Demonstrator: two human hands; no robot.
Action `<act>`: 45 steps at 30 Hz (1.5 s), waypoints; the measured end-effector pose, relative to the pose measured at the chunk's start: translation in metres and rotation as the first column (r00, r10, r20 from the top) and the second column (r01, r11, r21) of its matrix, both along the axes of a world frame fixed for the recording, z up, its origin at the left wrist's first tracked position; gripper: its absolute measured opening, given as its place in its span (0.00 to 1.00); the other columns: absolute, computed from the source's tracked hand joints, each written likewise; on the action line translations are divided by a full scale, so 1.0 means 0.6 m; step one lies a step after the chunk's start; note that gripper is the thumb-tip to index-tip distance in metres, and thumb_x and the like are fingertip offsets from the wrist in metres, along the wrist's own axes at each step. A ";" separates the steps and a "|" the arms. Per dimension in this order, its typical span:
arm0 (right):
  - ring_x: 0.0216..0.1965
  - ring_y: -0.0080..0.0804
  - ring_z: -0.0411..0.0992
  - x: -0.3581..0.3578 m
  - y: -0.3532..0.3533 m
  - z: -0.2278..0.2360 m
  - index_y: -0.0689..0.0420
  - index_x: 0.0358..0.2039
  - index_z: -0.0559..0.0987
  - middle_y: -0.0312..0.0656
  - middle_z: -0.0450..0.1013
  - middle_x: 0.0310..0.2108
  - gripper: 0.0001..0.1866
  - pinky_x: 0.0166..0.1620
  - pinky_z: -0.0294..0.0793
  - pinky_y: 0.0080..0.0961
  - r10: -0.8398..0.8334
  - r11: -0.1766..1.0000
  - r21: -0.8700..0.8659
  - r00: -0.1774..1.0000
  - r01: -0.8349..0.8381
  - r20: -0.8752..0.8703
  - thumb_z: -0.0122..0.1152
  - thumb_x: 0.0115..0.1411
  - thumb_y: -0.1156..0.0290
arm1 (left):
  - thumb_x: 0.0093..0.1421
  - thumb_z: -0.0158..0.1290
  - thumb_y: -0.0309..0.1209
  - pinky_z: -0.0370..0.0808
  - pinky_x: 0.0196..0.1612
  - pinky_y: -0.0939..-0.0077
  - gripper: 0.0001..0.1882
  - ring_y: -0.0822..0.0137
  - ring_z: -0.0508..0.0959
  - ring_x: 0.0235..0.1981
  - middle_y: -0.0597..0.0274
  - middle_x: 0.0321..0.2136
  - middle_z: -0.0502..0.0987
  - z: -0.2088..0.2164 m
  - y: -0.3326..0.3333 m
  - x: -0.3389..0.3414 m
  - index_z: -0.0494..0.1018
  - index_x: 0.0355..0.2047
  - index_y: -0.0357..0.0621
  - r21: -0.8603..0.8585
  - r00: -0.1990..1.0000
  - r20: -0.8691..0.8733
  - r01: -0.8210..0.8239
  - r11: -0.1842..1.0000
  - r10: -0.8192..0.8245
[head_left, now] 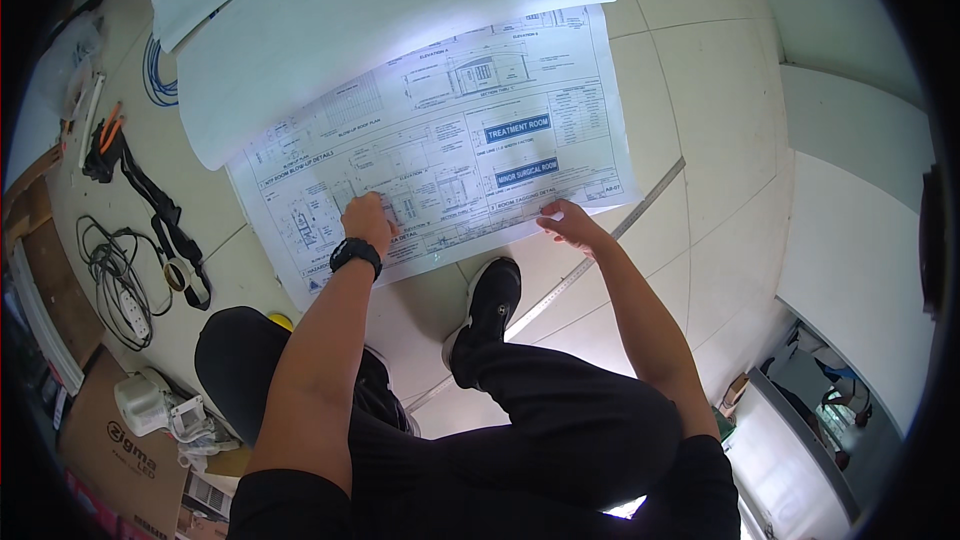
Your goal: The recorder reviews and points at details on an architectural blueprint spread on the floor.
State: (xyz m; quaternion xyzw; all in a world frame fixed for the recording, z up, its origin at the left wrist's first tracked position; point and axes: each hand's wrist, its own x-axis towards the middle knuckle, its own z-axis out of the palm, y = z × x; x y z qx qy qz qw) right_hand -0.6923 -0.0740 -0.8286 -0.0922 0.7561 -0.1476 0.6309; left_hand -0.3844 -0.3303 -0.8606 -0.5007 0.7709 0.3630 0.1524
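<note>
A large printed plan sheet (pixel 410 175) lies in front of me, covered in line drawings and blue label boxes. My left hand (pixel 369 221) rests on its lower middle part with the fingers curled in, and nothing shows in them. At the sheet's near right edge, my right hand (pixel 574 228) has thumb and fingers closed on the paper. The far part of the plan is covered by turned-back sheets (pixel 390 35) with their blank side up. A dark watch (pixel 356 257) is on my left wrist.
A long measuring strip (pixel 560 290) lies on the tiled floor (pixel 720 140), passing by my shoe (pixel 494 305). To the left are a coiled extension cord (pixel 115 275), a black strap (pixel 165 215), orange-handled pliers (pixel 110 128) and blue cable (pixel 158 75). A cardboard box (pixel 115 430) stands lower left.
</note>
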 end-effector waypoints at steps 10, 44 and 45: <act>0.38 0.33 0.77 0.003 0.061 0.043 0.60 0.53 0.72 0.46 0.76 0.43 0.22 0.40 0.78 0.30 -0.453 0.872 -0.211 0.892 0.443 0.000 0.67 0.62 0.66 | 0.63 0.51 0.25 0.81 0.32 0.68 0.11 0.56 0.85 0.22 0.51 0.17 0.80 0.037 -0.008 -0.005 0.73 0.24 0.33 0.052 1.000 -0.027 -0.014 0.999 0.015; 0.31 0.35 0.76 0.137 0.267 -0.029 0.62 0.49 0.70 0.46 0.73 0.36 0.15 0.33 0.78 0.32 -0.826 0.550 -0.298 0.456 0.780 -0.332 0.61 0.63 0.74 | 0.53 0.67 0.35 0.75 0.45 0.48 0.13 0.49 0.82 0.40 0.54 0.33 0.82 0.039 0.024 -0.014 0.76 0.33 0.44 -0.050 0.988 0.074 0.139 0.989 -0.135; 0.31 0.35 0.76 0.145 0.245 -0.012 0.62 0.49 0.70 0.46 0.73 0.36 0.15 0.33 0.78 0.32 -0.828 0.549 -0.297 0.459 0.781 -0.323 0.61 0.63 0.74 | 0.55 0.65 0.38 0.75 0.43 0.49 0.13 0.50 0.82 0.40 0.55 0.34 0.83 0.043 0.022 -0.010 0.76 0.33 0.45 -0.088 0.985 0.103 0.150 0.985 -0.140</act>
